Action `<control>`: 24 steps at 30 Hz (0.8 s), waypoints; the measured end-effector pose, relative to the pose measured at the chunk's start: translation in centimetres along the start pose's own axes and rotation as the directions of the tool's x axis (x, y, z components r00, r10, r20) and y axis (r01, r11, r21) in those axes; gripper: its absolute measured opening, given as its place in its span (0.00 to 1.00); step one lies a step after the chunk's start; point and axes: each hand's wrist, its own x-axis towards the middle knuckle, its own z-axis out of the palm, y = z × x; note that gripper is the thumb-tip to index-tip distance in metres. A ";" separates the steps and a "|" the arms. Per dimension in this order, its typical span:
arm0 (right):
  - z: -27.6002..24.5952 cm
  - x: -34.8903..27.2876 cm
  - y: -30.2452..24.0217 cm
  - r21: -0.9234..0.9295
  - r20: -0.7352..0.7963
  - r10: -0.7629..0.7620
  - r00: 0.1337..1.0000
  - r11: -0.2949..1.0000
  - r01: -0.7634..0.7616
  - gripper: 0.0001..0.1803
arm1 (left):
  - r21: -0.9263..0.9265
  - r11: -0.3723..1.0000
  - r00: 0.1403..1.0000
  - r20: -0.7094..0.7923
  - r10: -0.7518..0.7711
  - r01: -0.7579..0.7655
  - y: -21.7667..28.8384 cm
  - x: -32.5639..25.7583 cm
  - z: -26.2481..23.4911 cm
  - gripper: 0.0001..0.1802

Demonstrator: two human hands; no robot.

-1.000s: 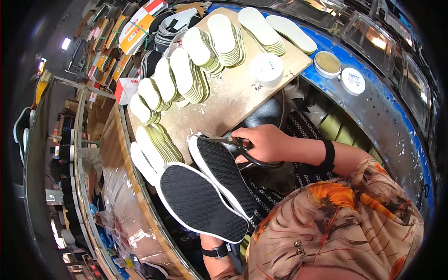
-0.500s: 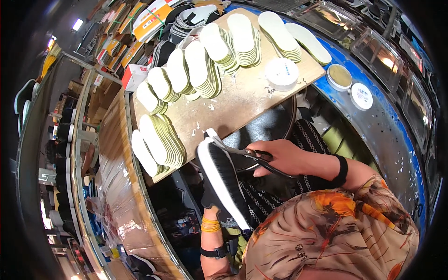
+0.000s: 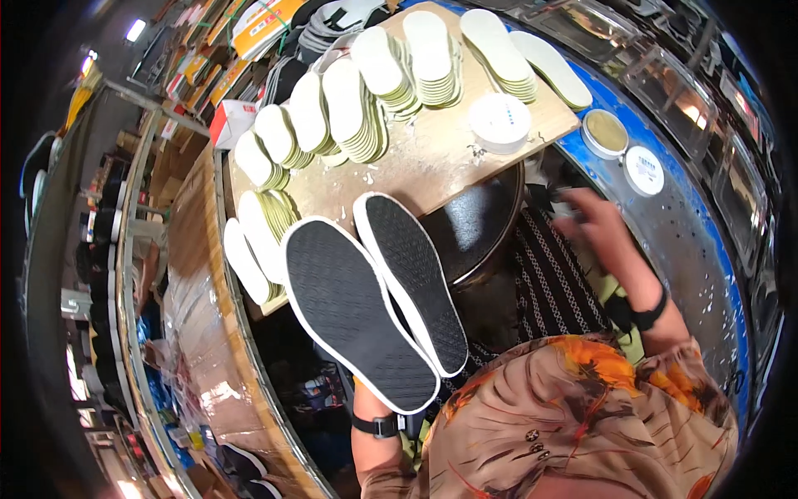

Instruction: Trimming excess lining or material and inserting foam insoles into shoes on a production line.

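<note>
A: Where do you have the pair of shoes (image 3: 349, 303)?

B: You have it in front of you, left of centre, black soles facing up, at the near edge of the wooden board (image 3: 432, 170). From above, the left shoe partly overlaps the right one

A: And your hands?

B: Your left hand is hidden beneath the shoes; only your left forearm (image 3: 374, 457) shows, so I cannot tell how its fingers grip, though it seems to bear the pair. Your right hand (image 3: 597, 223) is well apart, over on the right near the striped cloth (image 3: 553, 274). It is blurred, and I cannot tell whether it is spread or pinching anything

A: How would you hold the pair well?

B: My judgement: support both shoes evenly, so neither slides across the other. Tilt them so the white rims show all round, and keep their far ends clear of the insole stacks (image 3: 342, 104) lining the board's far and left sides. A loose grip could let the right shoe twist away
</note>
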 end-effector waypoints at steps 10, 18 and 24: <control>-14.7 -15.2 13.4 -0.646 -0.479 0.578 0.661 0.278 -0.711 0.22 | -0.107 0.994 0.998 -0.056 -0.025 0.018 -0.5 -0.9 0.5 0.12; -11.8 -5.7 7.3 -0.833 -0.262 0.492 0.830 0.319 -0.452 0.21 | 0.119 0.988 0.974 -0.190 0.123 -0.101 1.1 3.9 1.5 0.12; -4.0 6.5 -4.4 -0.602 0.524 0.245 0.816 0.784 0.152 0.23 | 0.844 0.499 0.971 0.095 0.218 -0.195 2.3 7.8 3.2 0.18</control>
